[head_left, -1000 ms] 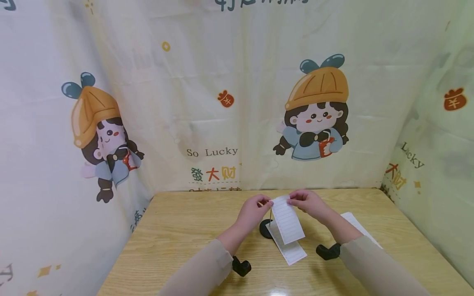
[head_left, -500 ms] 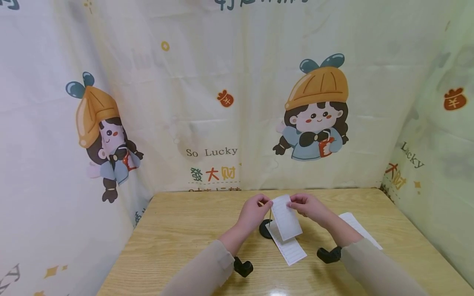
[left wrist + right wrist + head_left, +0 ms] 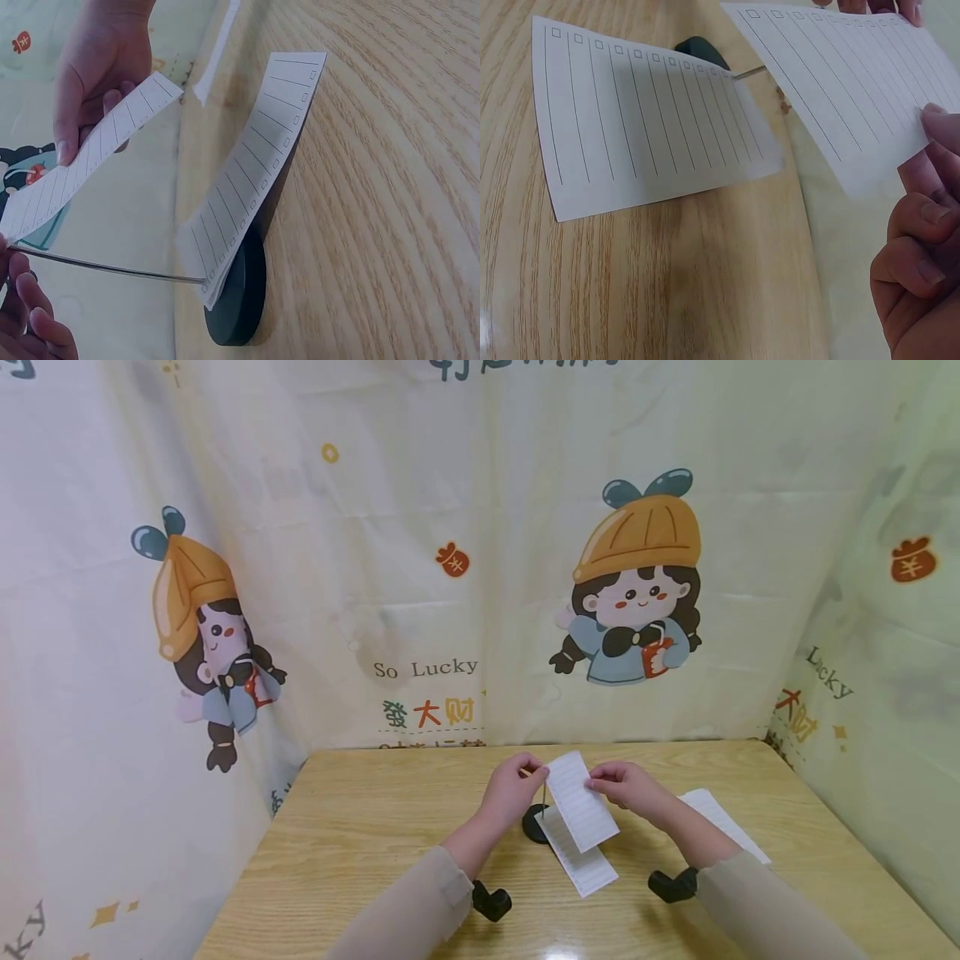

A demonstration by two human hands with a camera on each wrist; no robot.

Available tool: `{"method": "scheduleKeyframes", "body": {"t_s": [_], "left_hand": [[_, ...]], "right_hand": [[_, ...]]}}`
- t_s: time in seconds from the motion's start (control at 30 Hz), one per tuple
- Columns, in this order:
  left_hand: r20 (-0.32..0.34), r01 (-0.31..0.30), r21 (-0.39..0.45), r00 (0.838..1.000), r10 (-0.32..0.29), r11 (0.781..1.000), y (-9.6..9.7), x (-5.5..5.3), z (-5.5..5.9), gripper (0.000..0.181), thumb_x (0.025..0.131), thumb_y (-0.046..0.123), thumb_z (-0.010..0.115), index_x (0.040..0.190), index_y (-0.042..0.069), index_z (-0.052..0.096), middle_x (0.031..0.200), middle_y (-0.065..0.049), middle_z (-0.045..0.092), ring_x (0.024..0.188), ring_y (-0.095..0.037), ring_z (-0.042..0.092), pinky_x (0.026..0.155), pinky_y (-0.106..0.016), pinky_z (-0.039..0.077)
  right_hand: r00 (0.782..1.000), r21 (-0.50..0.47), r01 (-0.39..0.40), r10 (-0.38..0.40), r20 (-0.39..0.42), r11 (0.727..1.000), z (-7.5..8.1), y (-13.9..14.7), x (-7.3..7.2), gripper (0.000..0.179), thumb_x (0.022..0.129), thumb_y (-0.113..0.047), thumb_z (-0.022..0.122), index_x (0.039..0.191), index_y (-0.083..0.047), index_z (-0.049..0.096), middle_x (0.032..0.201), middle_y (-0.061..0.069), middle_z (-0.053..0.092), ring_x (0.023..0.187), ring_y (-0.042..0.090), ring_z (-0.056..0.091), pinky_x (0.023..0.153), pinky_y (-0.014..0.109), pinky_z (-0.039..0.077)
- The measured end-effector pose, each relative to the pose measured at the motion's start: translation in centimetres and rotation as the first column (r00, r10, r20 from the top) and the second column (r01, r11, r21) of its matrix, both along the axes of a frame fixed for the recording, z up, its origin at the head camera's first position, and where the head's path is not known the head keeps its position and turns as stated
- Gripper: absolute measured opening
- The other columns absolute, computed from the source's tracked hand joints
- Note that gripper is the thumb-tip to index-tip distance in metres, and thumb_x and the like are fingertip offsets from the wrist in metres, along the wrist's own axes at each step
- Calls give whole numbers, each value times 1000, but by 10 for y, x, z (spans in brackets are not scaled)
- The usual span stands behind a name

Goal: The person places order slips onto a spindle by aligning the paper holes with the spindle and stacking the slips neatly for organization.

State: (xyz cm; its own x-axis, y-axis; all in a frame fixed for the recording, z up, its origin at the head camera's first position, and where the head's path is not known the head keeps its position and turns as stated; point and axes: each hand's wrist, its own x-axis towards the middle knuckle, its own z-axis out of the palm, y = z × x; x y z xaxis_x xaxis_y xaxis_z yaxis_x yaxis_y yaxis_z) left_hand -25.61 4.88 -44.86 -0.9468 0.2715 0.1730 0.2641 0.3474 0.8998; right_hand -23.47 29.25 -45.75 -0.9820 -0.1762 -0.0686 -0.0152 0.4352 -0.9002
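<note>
A lined checklist slip (image 3: 583, 806) hangs over a bill spike with a round black base (image 3: 534, 827). My left hand (image 3: 514, 789) pinches the slip's upper left corner, right at the top of the thin metal rod (image 3: 112, 268). On the slip's right edge, thumb and fingers of my right hand (image 3: 630, 787) pinch the paper. Lower on the spike, other slips (image 3: 251, 165) are threaded near the base and slant up off the table. The left wrist view shows the rod's tip at the left fingertips, where the fingers partly hide it.
More white slips (image 3: 726, 827) lie on the wooden table (image 3: 360, 843) at the right, partly behind my right forearm. Black wrist mounts (image 3: 491, 902) jut from below both sleeves. A printed curtain (image 3: 420, 610) stands behind the table and at both sides.
My right hand has slid slightly down the slip's right edge, and the slip's lower end has swung in and back out. The left hand stays at the rod's top.
</note>
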Motion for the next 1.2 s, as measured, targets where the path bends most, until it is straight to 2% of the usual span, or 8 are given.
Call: {"method": "scheduleKeyframes", "body": {"t_s": [0.23,0.4,0.67,1.2], "left_hand": [[53,-19,72,998,15,997,-2,0,0,17,97,30,63,96,15,73,88,2,65,76,-13,55,66,-31,47],[45,-24,72,999,21,997,-1,-2,-2,16,96,29,65,95,15,72,87,3,64,76,-13,55,66,-30,46],[28,-21,60,999,19,998,-1,-3,-3,15,95,30,66,95,16,71,86,4,62,75,-13,54,66,-30,45],[66,-16,53,998,13,998,-2,-2,-3,15,97,30,64,96,16,70,88,4,61,78,-14,54,67,-31,45]], "right_hand": [[999,-7,32,-32,4,999,1,-2,-1,26,96,-25,67,107,-2,68,66,-3,48,56,12,36,51,23,32],[999,-1,48,-48,10,999,2,-2,0,25,96,-25,67,107,-3,69,69,0,50,57,13,37,52,23,32],[999,-16,36,-35,10,999,3,-2,-1,28,97,-26,66,109,-1,67,63,-3,45,56,12,37,52,24,32],[999,4,36,-36,2,999,1,-2,0,24,96,-26,66,106,-4,69,72,2,51,57,14,38,52,23,34]]}}
